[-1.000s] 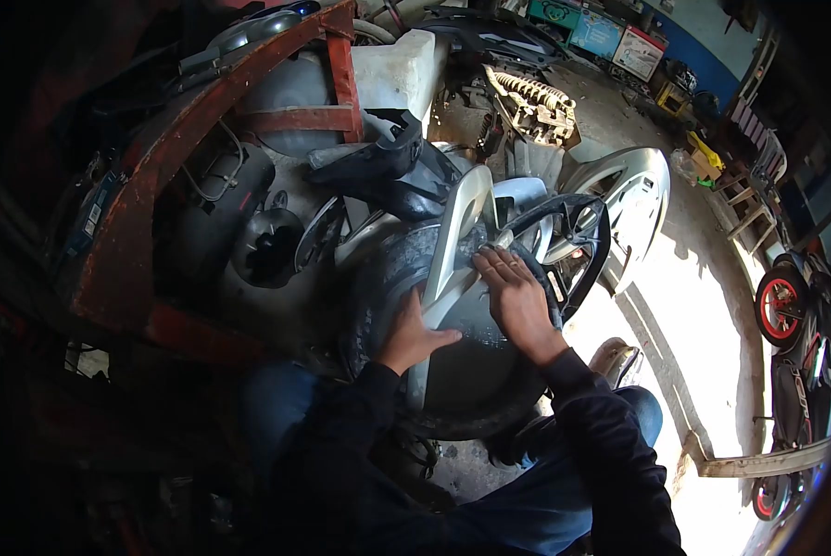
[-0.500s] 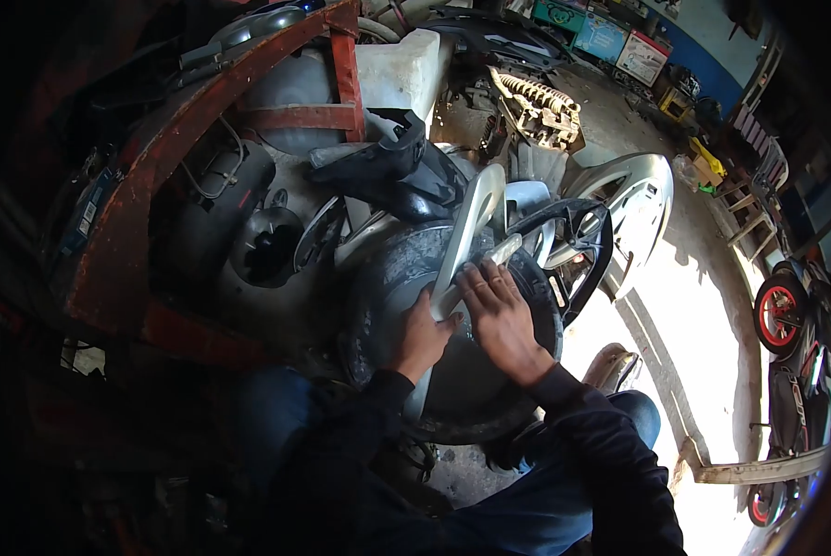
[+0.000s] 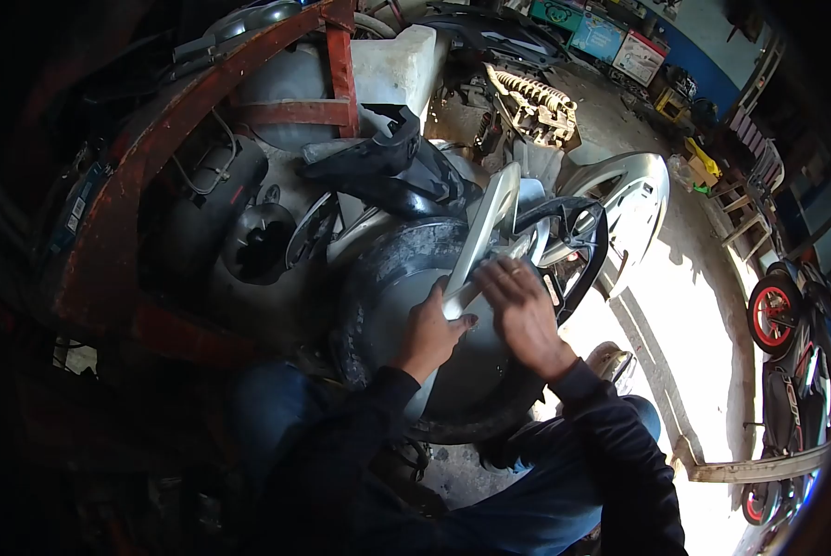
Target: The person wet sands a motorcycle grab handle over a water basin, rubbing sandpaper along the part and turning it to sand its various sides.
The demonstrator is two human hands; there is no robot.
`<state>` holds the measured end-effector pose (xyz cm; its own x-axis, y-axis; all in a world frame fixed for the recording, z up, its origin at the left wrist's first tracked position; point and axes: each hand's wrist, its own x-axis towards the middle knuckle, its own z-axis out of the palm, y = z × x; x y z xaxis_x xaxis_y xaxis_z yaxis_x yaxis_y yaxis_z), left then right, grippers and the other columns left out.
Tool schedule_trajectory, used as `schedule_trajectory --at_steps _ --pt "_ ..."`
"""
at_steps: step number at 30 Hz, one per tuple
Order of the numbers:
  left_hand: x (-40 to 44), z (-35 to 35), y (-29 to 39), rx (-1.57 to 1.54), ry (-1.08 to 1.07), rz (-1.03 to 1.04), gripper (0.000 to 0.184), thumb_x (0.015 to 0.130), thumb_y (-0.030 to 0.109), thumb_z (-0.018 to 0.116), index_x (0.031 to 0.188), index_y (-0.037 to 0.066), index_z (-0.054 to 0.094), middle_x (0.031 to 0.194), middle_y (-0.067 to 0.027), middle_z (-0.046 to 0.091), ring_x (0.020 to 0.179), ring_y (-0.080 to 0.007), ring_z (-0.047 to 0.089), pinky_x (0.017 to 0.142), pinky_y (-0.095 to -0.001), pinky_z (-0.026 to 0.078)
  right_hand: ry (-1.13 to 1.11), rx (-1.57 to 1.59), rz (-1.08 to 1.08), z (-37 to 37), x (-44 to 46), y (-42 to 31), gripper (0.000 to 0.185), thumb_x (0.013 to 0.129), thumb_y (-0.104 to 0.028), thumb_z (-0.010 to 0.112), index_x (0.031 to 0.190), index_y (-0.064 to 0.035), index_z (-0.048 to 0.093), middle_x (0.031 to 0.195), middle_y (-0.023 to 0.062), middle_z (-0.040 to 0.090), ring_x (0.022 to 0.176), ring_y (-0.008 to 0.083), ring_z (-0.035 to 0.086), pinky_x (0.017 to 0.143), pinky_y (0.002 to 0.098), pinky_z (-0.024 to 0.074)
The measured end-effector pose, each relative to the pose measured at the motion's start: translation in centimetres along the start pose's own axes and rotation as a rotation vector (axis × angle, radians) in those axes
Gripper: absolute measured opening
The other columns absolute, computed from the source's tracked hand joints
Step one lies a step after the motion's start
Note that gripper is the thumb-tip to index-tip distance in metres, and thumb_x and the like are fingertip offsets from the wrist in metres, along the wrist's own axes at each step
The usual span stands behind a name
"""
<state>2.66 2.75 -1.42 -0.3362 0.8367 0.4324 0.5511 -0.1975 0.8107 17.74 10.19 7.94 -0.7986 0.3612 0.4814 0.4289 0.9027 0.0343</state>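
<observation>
A long silver-grey trim panel [image 3: 482, 232], apparently a motorcycle body part, stands slanted over a round black tub [image 3: 355, 338]. My left hand [image 3: 431, 332] is closed around its middle, thumb toward the right. My right hand [image 3: 519, 310] lies flat with fingers stretched out, over a short side branch of the panel. Motion smears those fingers a little, and whatever may be under them is hidden. The tub sits between my knees, and its inside looks grey and smooth.
Beyond the tub lie black plastic fairing pieces [image 3: 378, 167] and a black curved frame part [image 3: 604, 243]. A large silver panel [image 3: 652, 190] stands to the right. A rusty red metal frame [image 3: 119, 208] rises on the left. Motorcycles with red wheels [image 3: 775, 313] are at far right.
My right hand has slid slightly right and down along the panel's branch. The panel has tilted a little, its upper end shifting right, with my left hand still gripping it.
</observation>
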Motion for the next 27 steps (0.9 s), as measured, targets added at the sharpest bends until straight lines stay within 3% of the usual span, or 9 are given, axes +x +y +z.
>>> schedule_trajectory --at_steps 2,3,5,9,10,15,16,19,27 --pt "0.6 -0.8 2.2 -0.101 -0.189 -0.372 0.074 0.079 0.024 0.084 0.136 -0.001 0.045 0.09 -0.014 0.067 0.06 -0.018 0.061 0.062 -0.0338 0.053 -0.005 -0.026 0.04 -0.5 0.7 1.1 0.042 0.077 -0.003 0.059 0.118 0.0027 0.063 0.122 0.0178 0.062 0.12 0.0337 0.056 0.108 0.0459 0.0406" --pt "0.6 -0.8 2.1 -0.103 -0.191 -0.368 0.074 0.079 0.024 0.084 0.136 -0.001 0.045 0.09 -0.014 0.067 0.06 -0.018 0.061 0.062 -0.0338 0.053 -0.013 -0.118 -0.046 -0.3 0.1 0.2 0.042 0.077 -0.003 0.059 0.119 0.0021 0.063 0.123 0.0166 0.063 0.121 0.0332 0.056 0.108 0.0456 0.0407" --pt "0.3 -0.8 1.4 -0.106 -0.088 -0.175 0.065 0.078 0.017 0.082 0.131 -0.001 0.048 0.101 -0.0252 0.069 0.099 -0.0415 0.067 0.082 -0.0429 0.054 -0.023 -0.03 -0.104 0.1 -0.5 -1.0 0.042 0.077 -0.004 0.059 0.119 0.0012 0.064 0.123 0.0153 0.063 0.122 0.0325 0.056 0.108 0.0449 0.0412" --pt "1.4 -2.7 4.9 -0.147 -0.27 -0.481 0.061 0.08 0.013 0.08 0.13 -0.002 0.049 0.088 -0.0202 0.069 0.067 -0.0274 0.069 0.063 -0.0388 0.054 0.043 0.071 0.07 -0.7 0.7 1.9 0.037 0.079 0.002 0.055 0.114 -0.0009 0.065 0.118 0.0179 0.066 0.116 0.0345 0.06 0.102 0.0438 0.0471" --pt "1.0 -2.4 3.8 -0.169 -0.22 -0.339 0.059 0.081 0.012 0.078 0.13 -0.003 0.048 0.081 -0.0175 0.068 0.056 -0.0214 0.065 0.055 -0.0354 0.053 0.042 0.066 0.067 -1.0 0.7 2.2 0.037 0.079 0.002 0.055 0.114 -0.0009 0.065 0.118 0.0179 0.066 0.116 0.0345 0.06 0.102 0.0438 0.0471" --pt "1.1 -2.4 4.4 -0.195 -0.25 -0.414 0.056 0.082 0.012 0.078 0.127 -0.004 0.049 0.077 -0.0162 0.067 0.057 -0.0215 0.065 0.055 -0.0347 0.052 0.123 0.588 0.575 -1.9 0.6 3.6 0.033 0.081 0.006 0.05 0.11 0.0 0.065 0.114 0.022 0.068 0.108 0.0372 0.064 0.09 0.0424 0.0532" --pt "1.1 -2.4 4.5 -0.205 -0.253 -0.433 0.055 0.082 0.012 0.078 0.126 -0.005 0.049 0.076 -0.0159 0.066 0.056 -0.0213 0.065 0.054 -0.0344 0.052 0.076 0.664 0.6 -2.4 0.8 3.5 0.037 0.079 0.009 0.052 0.114 0.0029 0.064 0.124 0.0196 0.065 0.114 0.0372 0.063 0.097 0.0393 0.0503" --pt "1.2 -2.6 4.4 -0.187 -0.248 -0.42 0.054 0.083 0.013 0.078 0.125 -0.005 0.049 0.078 -0.0161 0.067 0.056 -0.0209 0.065 0.054 -0.0342 0.052 0.018 0.451 0.29 -2.3 0.1 2.5 0.042 0.076 0.008 0.058 0.116 0.001 0.064 0.129 0.0206 0.062 0.119 0.0373 0.06 0.099 0.041 0.049" --pt "0.7 -3.0 4.3 -0.204 -0.256 -0.436 0.056 0.083 0.013 0.077 0.13 -0.001 0.049 0.08 -0.0161 0.068 0.056 -0.0206 0.065 0.054 -0.0348 0.052 -0.102 0.169 0.097 -2.5 0.0 2.6 0.047 0.07 0.0 0.065 0.116 -0.0098 0.07 0.116 0.0093 0.057 0.113 0.0291 0.053 0.093 0.0375 0.05"
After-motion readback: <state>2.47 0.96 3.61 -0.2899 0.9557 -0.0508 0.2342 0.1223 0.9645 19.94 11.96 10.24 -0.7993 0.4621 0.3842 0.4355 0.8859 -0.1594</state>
